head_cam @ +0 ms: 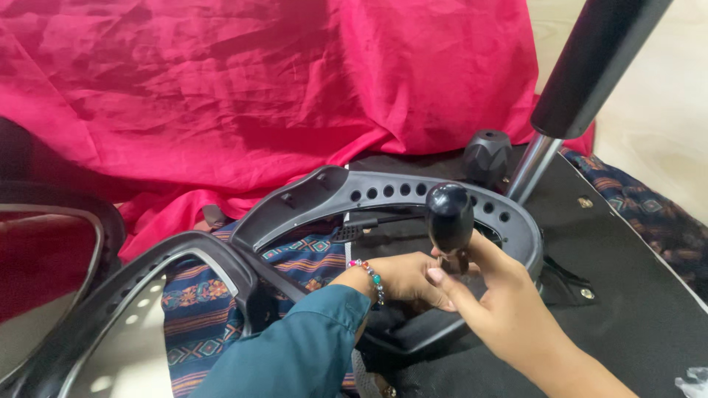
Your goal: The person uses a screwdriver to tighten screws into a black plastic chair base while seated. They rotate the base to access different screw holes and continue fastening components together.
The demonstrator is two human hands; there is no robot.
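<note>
At centre frame my right hand (483,284) grips a black-handled screwdriver (449,217) upright; my left hand (402,278) closes around its base. Below lies a black chair armrest (383,193) on patterned cloth (295,258). Red fabric (258,88) fills the upper left, pale floor (656,110) upper right.

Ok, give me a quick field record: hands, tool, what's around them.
left hand: bracing under the black plastic armrest frame, beaded bracelet on wrist
right hand: gripping a black-handled tool, upright
nearby: black knob, chrome gas-lift cylinder
backdrop: red cloth, patterned fabric
</note>
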